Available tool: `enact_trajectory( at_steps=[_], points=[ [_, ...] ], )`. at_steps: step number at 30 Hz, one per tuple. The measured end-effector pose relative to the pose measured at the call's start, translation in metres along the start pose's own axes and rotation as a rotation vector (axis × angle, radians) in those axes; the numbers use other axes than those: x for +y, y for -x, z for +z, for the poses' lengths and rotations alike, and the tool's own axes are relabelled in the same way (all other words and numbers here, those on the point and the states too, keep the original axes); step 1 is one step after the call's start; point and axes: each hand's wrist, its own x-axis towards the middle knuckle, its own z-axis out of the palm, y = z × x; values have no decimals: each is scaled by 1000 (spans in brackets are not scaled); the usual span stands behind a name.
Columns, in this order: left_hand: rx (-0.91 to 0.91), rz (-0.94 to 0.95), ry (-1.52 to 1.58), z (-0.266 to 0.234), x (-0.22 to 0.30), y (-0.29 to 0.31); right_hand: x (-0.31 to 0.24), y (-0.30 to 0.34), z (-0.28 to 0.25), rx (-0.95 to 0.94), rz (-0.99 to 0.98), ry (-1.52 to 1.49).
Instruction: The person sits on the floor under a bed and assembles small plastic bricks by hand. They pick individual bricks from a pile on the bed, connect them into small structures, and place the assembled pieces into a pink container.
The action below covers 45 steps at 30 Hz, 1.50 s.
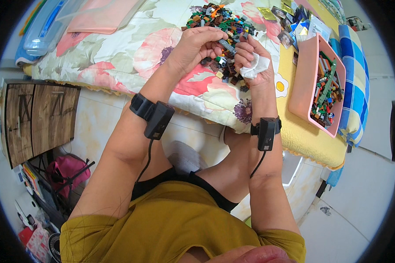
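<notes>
On the far left, a clear plastic case point(39, 43) and a translucent pink tray point(98, 17) lay on the floral bedspread point(118, 50). Next, the left hand point(196, 49) pinched one end of a slim grey toy-brick piece point(227, 46) between thumb and forefinger, over the brick heap point(202, 21). Handling it well, I judged, called for a light, steady pinch at that end, kept low so that a slip would cost little. The left forearm slanted up and rightward, its other fingers loosely curled. The piece's lower end pointed at the right hand point(260, 51), whose fingers were folded against a crumpled white tissue point(255, 66) (perhaps a thin cloth); I could not tell whether their tips also gripped the piece. Tucking the tissue's loose edge clear of those fingertips seemed wise. The right forearm rose almost straight, palm turned toward the left hand. Farthest right, a pink bin point(302, 83) held more bricks point(325, 94) beside a blue checked cushion point(354, 83).
</notes>
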Motion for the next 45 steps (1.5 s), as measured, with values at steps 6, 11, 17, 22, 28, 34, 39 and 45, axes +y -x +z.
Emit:
enact_trajectory(
  at_steps=[6,11,17,22,28,34,39,45],
  points=[
    [-6,-8,-21,1,-2,-1,4,-2,-2,31,61,-106],
    [-8,-25,-49,0,-3,-2,7,-1,3,95,-15,58],
    [-9,-94,-75,-1,-8,-3,22,-1,15,254,-329,865],
    [18,-45,-202,-1,-8,-3,28,0,18,335,-455,1111],
    [62,109,-646,5,-10,0,29,-7,12,283,-647,1250],
    [15,-18,-614,7,-13,0,25,-5,9,432,-645,1429],
    [18,-38,-292,1,-7,-1,16,7,21,315,-691,1421],
    [12,-12,-182,-9,-5,-3,18,14,29,190,-762,1523]
  ],
)
